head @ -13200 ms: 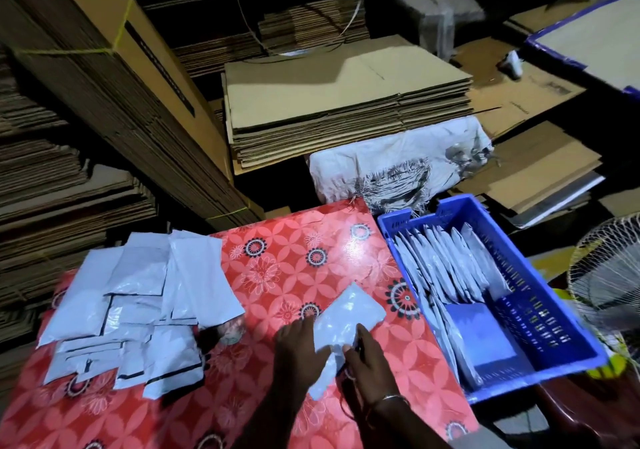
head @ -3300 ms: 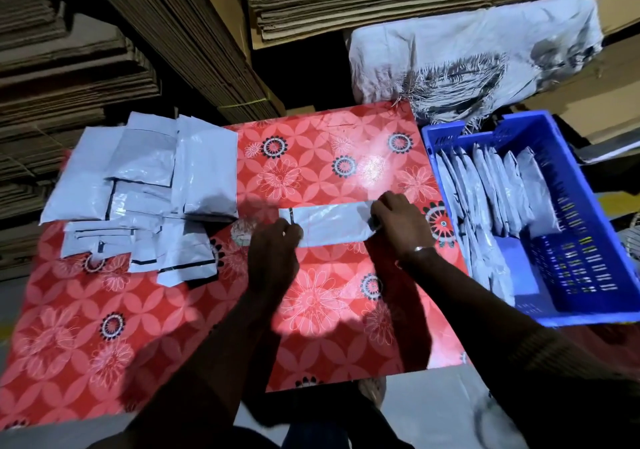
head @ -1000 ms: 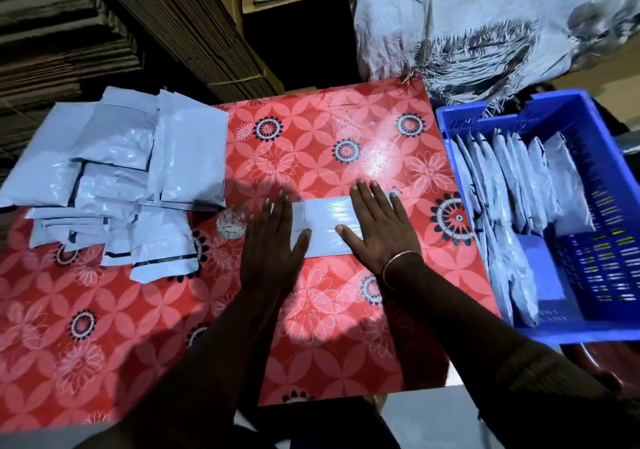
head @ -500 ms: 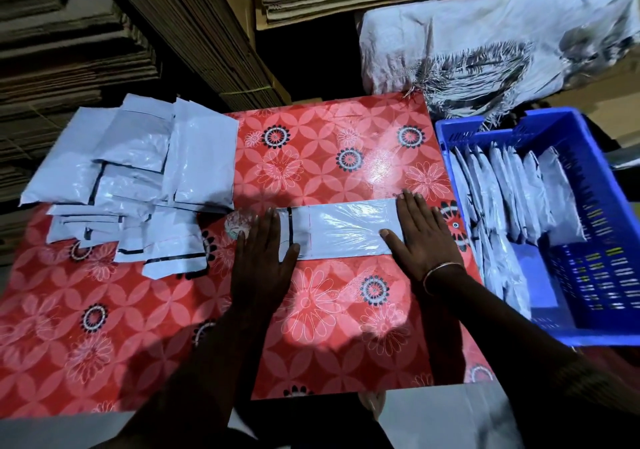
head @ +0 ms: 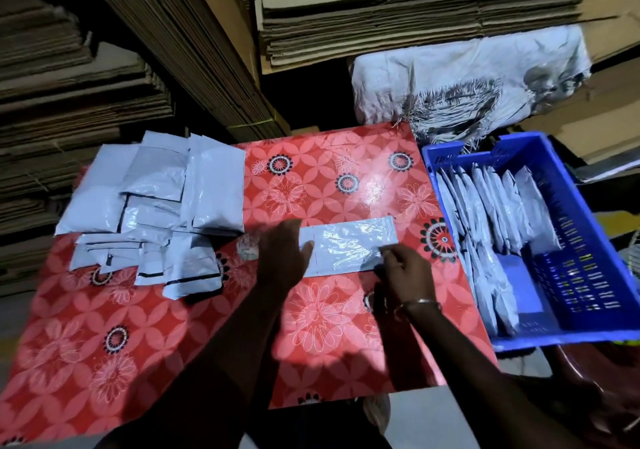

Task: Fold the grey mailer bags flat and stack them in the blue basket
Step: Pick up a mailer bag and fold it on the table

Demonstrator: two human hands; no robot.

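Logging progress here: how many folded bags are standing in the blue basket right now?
About 9, though overlap may hide some. Roughly seven folded bags stand in a row along the blue basket's far half; about two more lean against its left wall nearer the person.

Packing storeroom: flattened cardboard stacks [head: 415, 8] behind the table's far edge, woven sack [head: 467, 81], mailer pile [head: 152, 206].

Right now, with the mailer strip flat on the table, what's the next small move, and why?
Probably fold the strip over toward the left hand, which pins its left end, while the right hand pinches the near right corner. It looks longer than the bags in the blue basket.
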